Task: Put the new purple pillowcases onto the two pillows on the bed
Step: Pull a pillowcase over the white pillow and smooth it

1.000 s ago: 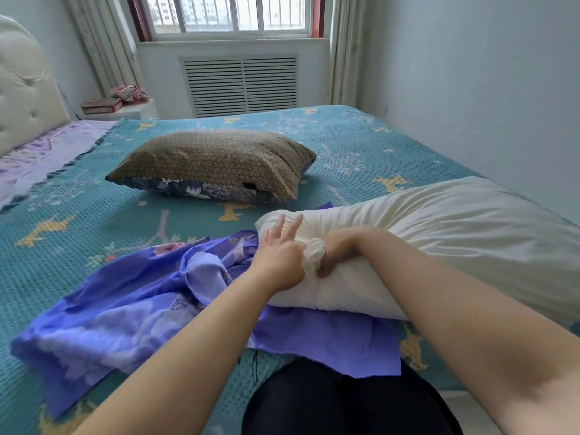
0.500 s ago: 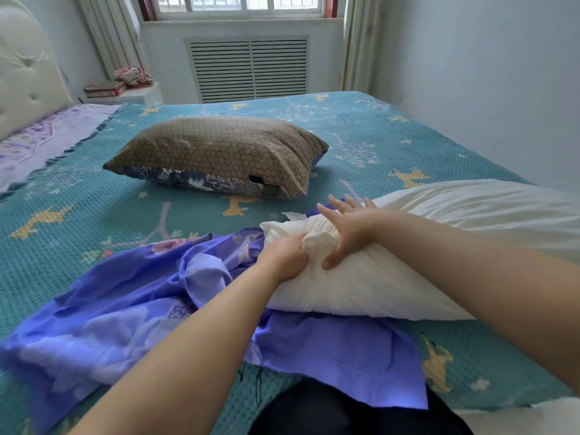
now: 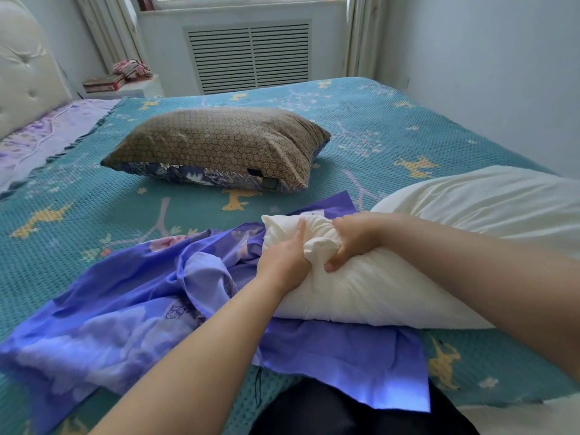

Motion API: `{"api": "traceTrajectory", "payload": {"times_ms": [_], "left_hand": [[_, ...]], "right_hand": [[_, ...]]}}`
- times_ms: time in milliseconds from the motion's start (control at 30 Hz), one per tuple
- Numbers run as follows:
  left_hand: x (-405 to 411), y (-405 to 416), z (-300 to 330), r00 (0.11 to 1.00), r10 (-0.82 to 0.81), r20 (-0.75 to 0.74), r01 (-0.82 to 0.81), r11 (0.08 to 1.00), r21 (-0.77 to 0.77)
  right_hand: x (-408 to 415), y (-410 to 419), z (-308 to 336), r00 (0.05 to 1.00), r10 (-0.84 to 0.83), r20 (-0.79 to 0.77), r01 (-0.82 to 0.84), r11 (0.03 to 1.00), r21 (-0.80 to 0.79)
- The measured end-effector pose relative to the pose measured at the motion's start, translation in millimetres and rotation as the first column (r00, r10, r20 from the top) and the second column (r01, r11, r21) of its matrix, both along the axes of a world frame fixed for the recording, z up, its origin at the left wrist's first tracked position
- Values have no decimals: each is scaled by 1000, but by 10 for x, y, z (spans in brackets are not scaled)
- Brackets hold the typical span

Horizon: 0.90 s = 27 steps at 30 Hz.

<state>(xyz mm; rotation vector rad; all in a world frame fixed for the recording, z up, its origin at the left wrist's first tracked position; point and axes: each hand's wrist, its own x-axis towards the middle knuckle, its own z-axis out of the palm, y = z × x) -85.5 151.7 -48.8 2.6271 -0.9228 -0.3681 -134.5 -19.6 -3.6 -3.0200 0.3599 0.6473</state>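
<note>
A bare white pillow [image 3: 439,233] lies across the near right of the bed, its left end resting on a crumpled purple pillowcase [image 3: 131,312]. My left hand [image 3: 284,259] presses against that bunched end, index finger stretched up over it. My right hand [image 3: 353,238] grips the same bunched corner from the right, fingers curled round the fabric. A second pillow [image 3: 219,146], in a brown honeycomb cover with a blue floral underside, sits further back in the middle of the bed.
The bed carries a teal knitted cover [image 3: 78,221] with yellow figures and a lilac sheet [image 3: 47,133] by the padded headboard [image 3: 22,76]. A nightstand [image 3: 125,87] with books stands beyond, under the window. A white wall runs along the right.
My right hand, resting open on the pillow's corner before, has closed round it. My left hand has loosened its grip, its index finger now straight. The camera has tilted lower and closer.
</note>
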Motion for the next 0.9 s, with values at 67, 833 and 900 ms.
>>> {"api": "traceTrajectory", "payload": {"times_ms": [67, 833, 900], "left_hand": [[-65, 2, -18, 999, -12, 50, 11, 1000, 14], [-109, 1074, 468, 824, -73, -562, -330, 744, -581], [76, 1278, 358, 830, 343, -440, -555, 590, -587]], "right_hand": [[-202, 87, 18, 995, 60, 80, -56, 997, -50], [-1038, 750, 372, 864, 189, 467, -133, 980, -151], [-1018, 802, 568, 841, 179, 511, -109, 981, -163]]}}
